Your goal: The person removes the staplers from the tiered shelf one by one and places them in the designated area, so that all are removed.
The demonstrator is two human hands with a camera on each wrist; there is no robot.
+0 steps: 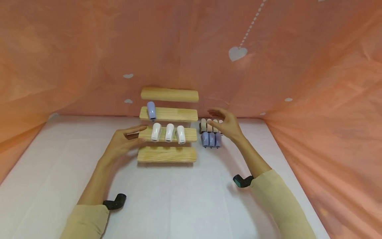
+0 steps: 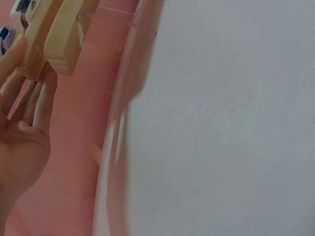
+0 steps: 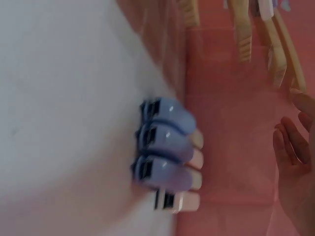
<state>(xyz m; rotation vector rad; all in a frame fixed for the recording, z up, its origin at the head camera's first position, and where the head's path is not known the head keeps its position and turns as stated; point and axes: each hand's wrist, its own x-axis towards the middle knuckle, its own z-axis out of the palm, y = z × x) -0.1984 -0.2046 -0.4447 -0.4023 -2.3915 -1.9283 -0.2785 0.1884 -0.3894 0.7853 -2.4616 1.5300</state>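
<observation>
A tiered wooden rack (image 1: 167, 155) stands on the white surface. One purple mini stapler (image 1: 151, 110) sits at the left of its second board from the top, and three white mini staplers (image 1: 169, 132) line the third. My left hand (image 1: 120, 146) holds the left end of that third board, thumb on one side and fingers on the other in the left wrist view. Right of the rack, three purple staplers (image 1: 211, 140) stand before a row of pale staplers (image 1: 203, 125). Over this group hovers my right hand (image 1: 229, 126), fingers loosely bent, holding nothing.
A peach curtain with white hearts (image 1: 237, 53) hangs behind and along both sides of the white-covered table (image 1: 167, 205). The rack's top board (image 1: 169, 94) and front board carry nothing. Black wrist devices (image 1: 115, 201) sit at the sleeve cuffs.
</observation>
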